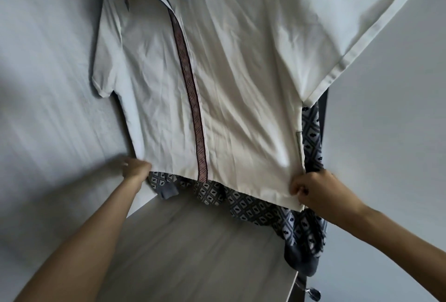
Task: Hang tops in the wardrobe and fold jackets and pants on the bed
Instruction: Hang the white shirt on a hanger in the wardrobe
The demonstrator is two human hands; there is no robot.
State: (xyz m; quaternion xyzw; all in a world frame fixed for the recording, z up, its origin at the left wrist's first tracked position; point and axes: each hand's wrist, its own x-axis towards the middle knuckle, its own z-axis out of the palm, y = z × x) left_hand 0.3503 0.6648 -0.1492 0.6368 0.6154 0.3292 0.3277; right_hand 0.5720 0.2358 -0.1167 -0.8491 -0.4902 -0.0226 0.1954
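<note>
A white short-sleeved cotton shirt (217,79) with a pink plaid collar and a plaid placket strip (190,98) lies spread, front side up, on the pale grey bed sheet (48,84). Its hem sits at the near edge of the bed, where the sheet gives way to the grey wood-grain floor (193,241).

The left hand (135,168) is closed in a fist on the hem's left corner. The right hand (313,193) pinches the hem's right corner between thumb and fingertips. Both grips hold the lower corners apart, which probably serves to draw the cloth taut and flat before handling.

The long axis of the shirt runs from hem to collar, away from the person and tilted slightly left. The collar points toward the far side of the bed. The right-side sleeve (350,24) fans outward; the left-side sleeve is tucked close to the body.

A grey garment with a diamond print (277,210) lies beneath the shirt, showing past the hem and the right seam and hanging over the near bed edge toward the floor.
</note>
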